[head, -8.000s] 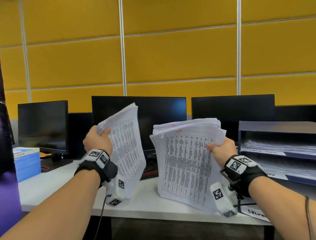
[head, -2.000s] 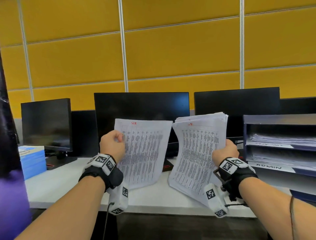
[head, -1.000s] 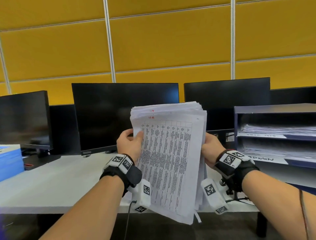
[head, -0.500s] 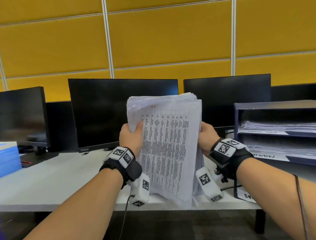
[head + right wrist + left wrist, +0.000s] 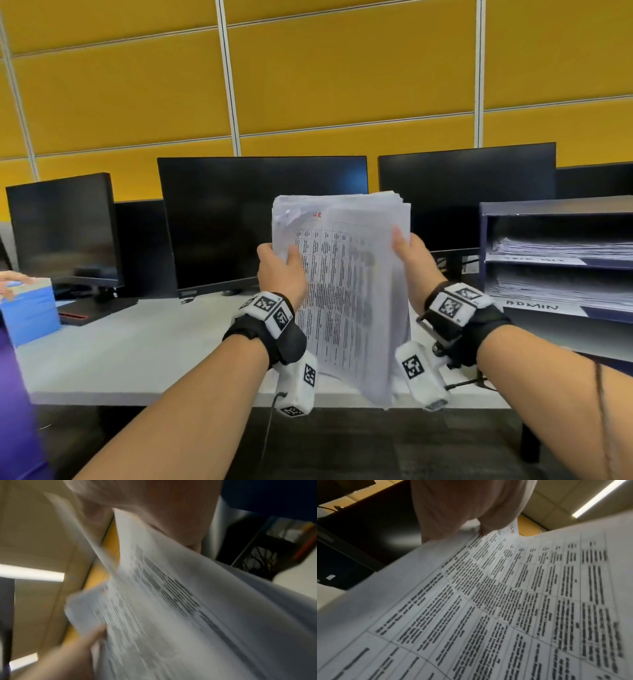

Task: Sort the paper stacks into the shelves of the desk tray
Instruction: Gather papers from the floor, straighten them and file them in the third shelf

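Observation:
I hold one thick paper stack (image 5: 346, 294) upright above the front of the white desk (image 5: 137, 349); its top sheet is a printed table marked "HR" in red. My left hand (image 5: 281, 270) grips its left edge, thumb on the front sheet. My right hand (image 5: 411, 253) grips the right edge. The printed sheet (image 5: 505, 608) fills the left wrist view, where my left hand (image 5: 471, 507) pinches its top. The blurred stack (image 5: 180, 608) fills the right wrist view under my right hand (image 5: 154, 504). The dark blue desk tray (image 5: 561, 205) stands at right; its upper shelves hold paper stacks (image 5: 561, 246).
Three black monitors (image 5: 263, 222) line the back of the desk before a yellow panel wall. A blue box (image 5: 29, 308) sits at the desk's left end, with another person's fingers (image 5: 12, 279) on it. A white label reading "ADMIN" (image 5: 531, 305) fronts a tray shelf.
Two seconds ago each hand held a separate stack; they have been joined into one. Over the last second the joined stack rose a little, and my right thumb moved higher up its edge.

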Demonstrator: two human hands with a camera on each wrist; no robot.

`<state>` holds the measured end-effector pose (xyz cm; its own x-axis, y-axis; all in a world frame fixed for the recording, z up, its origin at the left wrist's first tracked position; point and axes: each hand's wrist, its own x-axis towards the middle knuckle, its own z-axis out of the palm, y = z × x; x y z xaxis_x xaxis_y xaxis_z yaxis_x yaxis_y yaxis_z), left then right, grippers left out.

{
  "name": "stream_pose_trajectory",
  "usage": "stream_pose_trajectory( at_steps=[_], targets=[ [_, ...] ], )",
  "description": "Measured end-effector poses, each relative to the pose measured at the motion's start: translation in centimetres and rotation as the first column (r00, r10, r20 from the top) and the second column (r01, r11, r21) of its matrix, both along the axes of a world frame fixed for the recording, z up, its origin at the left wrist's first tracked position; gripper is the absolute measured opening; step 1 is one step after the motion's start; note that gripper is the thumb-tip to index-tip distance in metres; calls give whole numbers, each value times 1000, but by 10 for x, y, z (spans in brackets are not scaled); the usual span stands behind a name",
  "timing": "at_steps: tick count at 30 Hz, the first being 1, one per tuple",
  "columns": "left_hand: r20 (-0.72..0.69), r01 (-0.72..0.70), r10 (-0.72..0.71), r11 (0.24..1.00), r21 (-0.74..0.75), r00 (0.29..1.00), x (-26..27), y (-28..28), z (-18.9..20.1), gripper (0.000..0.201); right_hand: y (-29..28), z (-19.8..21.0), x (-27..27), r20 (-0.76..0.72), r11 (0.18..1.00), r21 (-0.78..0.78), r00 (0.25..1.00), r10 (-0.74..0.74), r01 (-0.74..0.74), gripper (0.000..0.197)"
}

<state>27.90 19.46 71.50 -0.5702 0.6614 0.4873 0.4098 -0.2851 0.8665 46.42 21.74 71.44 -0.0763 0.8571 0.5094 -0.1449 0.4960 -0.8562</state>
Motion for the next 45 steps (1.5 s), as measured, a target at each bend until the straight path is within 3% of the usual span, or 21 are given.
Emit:
stream_pose_trajectory(
  at_steps=[2,5,7,10,12,15,20,24,30,37,42,45],
  targets=[
    [-18,8,-8,1000,-23,1000,-1,-3,0,29,-3,4,6,-58,982,-49,982,181,-184,85],
    [-11,12,-12,998,-55,1000,3,-4,3,33,-12,5,2,117,981,27,975,188,-192,100],
    [11,26,-26,997,-78,1000,3,-3,4,33,-13,3,-1,252,995,79,967,34,-55,94],
    [42,86,-83,993,-85,996,2,-6,4,30,-5,4,1,332,958,121,899,-287,261,53],
    [2,127,-128,990,-59,992,2,-11,3,31,-2,8,0,301,934,69,886,-353,349,40],
    [-47,144,-143,989,19,989,2,-15,6,30,-9,20,-9,239,907,113,875,-420,405,34],
    [-1,208,-208,978,9,978,-1,-17,6,29,-8,13,-13,254,919,65,884,-393,390,41],
    [79,285,-287,958,33,955,-7,-19,9,46,-7,5,-6,149,928,-25,919,-364,371,53],
    [131,267,-268,963,26,955,-14,-14,13,37,-5,3,-12,173,900,43,884,-435,435,39],
    [207,339,-340,940,42,918,-16,-16,14,42,-5,1,-11,84,930,17,926,-367,367,43],
    [110,260,-269,961,90,957,-12,-15,12,54,-3,0,-10,184,923,51,905,-383,380,53],
    [-69,159,-153,983,94,986,-10,-14,13,43,-4,5,-8,255,856,214,819,-514,471,81]
  ],
)
